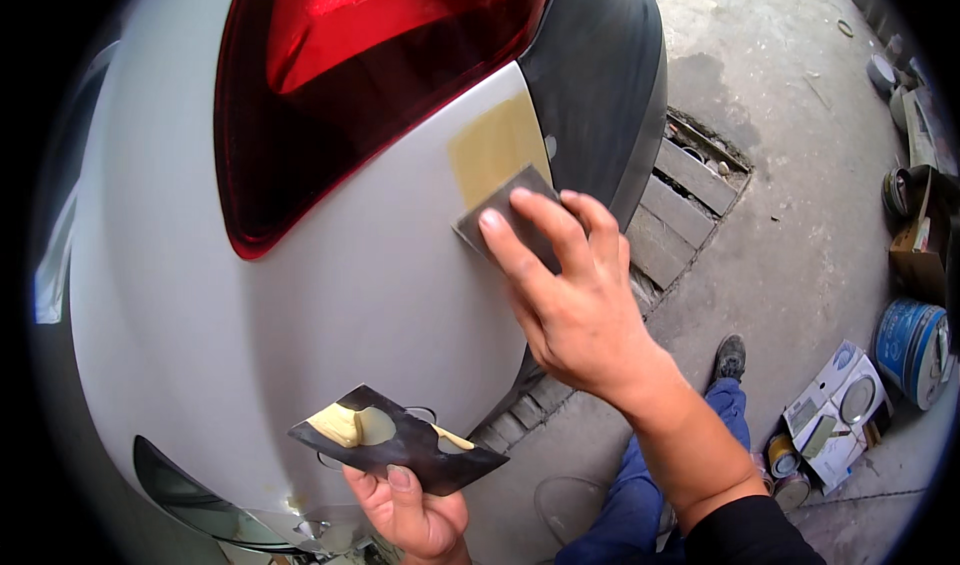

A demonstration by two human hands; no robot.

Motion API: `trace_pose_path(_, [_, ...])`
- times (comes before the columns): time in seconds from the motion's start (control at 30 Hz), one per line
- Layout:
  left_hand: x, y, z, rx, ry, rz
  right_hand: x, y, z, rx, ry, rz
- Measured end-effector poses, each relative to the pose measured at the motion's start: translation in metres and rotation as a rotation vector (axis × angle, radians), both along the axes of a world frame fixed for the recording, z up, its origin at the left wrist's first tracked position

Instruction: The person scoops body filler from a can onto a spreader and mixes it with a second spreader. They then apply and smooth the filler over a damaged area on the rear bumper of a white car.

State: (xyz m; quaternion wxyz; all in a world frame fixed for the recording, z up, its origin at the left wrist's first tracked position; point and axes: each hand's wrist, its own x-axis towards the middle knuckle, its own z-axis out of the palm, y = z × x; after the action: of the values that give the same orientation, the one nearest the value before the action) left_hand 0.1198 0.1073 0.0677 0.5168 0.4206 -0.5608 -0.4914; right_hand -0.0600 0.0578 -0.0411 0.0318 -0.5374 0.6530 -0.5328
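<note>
My right hand (575,275) presses a flat grey spreader (535,185) against a silver car body panel (370,285), its fingers spread over the blade and the thumb hidden behind it. Just above the blade's edge lies a patch of yellowish body filler (495,145), thinly spread between the red tail light (370,75) and the dark bumper trim (600,85). Lower down, my left hand (410,515) grips a dark mixing board (400,465) by its near edge, thumb on top. Cream-coloured filler (338,425) sits in a lump at the board's left end, with a smaller smear towards its right.
A floor drain with slab covers (680,200) runs beside the car. On the concrete at right stand a blue bucket (912,350), open cans (783,455), a cardboard box (920,245) and a white carton sheet (835,405). My shoe (730,357) is on the floor.
</note>
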Motion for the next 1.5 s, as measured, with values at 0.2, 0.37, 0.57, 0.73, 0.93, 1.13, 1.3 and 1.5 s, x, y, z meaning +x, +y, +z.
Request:
trace_pose_path(0.2, [0.003,-0.004,-0.007,-0.006,-0.014,-0.007,0.039,0.016,-0.035,0.023,-0.19,0.063])
trace_pose_path(0.37, [0.001,-0.007,-0.009,-0.01,-0.034,-0.058,0.057,0.025,-0.05,0.031,-0.277,0.089])
trace_pose_path(0.57, [-0.015,-0.006,-0.002,0.071,-0.056,-0.07,0.048,0.058,-0.043,0.128,-0.355,0.224])
trace_pose_path(0.73, [-0.028,-0.006,-0.002,0.165,0.018,-0.125,0.015,0.101,-0.006,-0.399,-1.32,1.015])
trace_pose_path(0.93, [-0.041,-0.01,0.003,0.057,-0.022,-0.089,0.001,0.108,-0.026,-0.074,-0.583,0.432])
trace_pose_path(1.13, [-0.043,-0.007,-0.002,0.045,0.007,-0.151,-0.005,0.108,0.018,-0.159,-0.25,0.389])
trace_pose_path(1.3, [-0.051,-0.006,-0.002,0.048,-0.029,-0.196,0.004,0.101,0.023,-0.11,-0.149,0.355])
trace_pose_path(1.5, [-0.031,-0.021,-0.004,-0.443,-0.222,-0.122,-0.003,0.083,-0.004,-0.058,-0.276,0.285])
